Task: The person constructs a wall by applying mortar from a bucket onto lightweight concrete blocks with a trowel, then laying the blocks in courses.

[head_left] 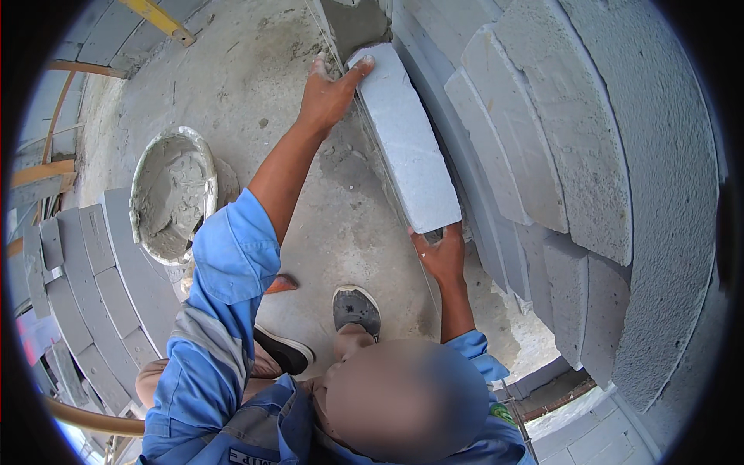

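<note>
A long pale grey concrete block (pixel 407 136) lies at a slant in front of me, its far end away and its near end toward me. My left hand (pixel 332 91) grips the far end at the left side, thumb over the top edge and fingers partly spread. At the near end, my right hand (pixel 442 249) is closed on the lower edge, with some fingers hidden beneath. Along the block's left side runs a thin taut string (pixel 378 164). Wet-looking grey mortar (pixel 358 23) covers a surface just beyond the far end.
To the left stands a bucket (pixel 138 203) of grey mortar, its rim caked. Grey blocks are stacked on the right (pixel 570 132) and lower left (pixel 101 287). A yellow bar (pixel 159 17) lies at the far left. My shoes (pixel 356 310) stand on the concrete floor (pixel 256 101).
</note>
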Demonstrator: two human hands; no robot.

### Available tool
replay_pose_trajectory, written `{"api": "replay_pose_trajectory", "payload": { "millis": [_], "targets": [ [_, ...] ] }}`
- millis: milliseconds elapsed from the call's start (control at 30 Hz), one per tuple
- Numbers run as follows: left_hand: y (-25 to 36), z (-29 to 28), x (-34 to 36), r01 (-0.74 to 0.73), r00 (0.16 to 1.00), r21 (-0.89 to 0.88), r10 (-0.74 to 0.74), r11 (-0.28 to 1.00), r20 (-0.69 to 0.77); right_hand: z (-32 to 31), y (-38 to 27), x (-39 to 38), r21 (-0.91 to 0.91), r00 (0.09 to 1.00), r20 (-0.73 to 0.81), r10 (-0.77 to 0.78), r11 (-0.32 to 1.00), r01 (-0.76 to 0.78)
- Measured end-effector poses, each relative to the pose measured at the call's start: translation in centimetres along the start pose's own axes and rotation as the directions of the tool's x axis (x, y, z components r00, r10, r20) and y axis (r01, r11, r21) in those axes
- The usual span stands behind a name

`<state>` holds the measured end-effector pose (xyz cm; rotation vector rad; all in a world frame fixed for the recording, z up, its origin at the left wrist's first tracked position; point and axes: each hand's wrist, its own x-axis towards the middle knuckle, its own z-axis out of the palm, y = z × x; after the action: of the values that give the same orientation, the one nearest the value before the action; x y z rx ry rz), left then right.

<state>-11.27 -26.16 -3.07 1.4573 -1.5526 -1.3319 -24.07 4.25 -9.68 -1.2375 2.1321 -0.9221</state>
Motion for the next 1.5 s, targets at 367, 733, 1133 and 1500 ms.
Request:
{"api": "replay_pose_trajectory", "payload": {
  "millis": [367, 733, 1133, 1500],
  "targets": [
    [-0.1, -0.1, 0.7, 0.009, 1.0, -0.011, -0.009, 1.0, 0.011, 2.3, -0.4, 0.8, 0.024, 0.992, -0.053, 0.118, 0.993, -0.117],
    [0.4, 0.7, 3.3, -0.086, 0.991, -0.129, 0.098, 0.988, 0.087, 1.3, -1.0, 1.2, 0.044, 0.99, -0.082, 0.118, 0.992, -0.115],
    [1.2, -0.6, 4.3, -0.079, 0.982, -0.105, 0.096, 0.991, 0.163, 4.1, 3.5, -0.1, 0.046, 0.992, -0.06, 0.111, 0.993, -0.108],
    [1.9, -0.9, 3.7, -0.023, 0.983, -0.126, 0.046, 0.992, 0.18, 4.2, 2.9, 0.8, 0.057, 0.98, -0.198, 0.007, 0.998, 0.004]
  ]
}}
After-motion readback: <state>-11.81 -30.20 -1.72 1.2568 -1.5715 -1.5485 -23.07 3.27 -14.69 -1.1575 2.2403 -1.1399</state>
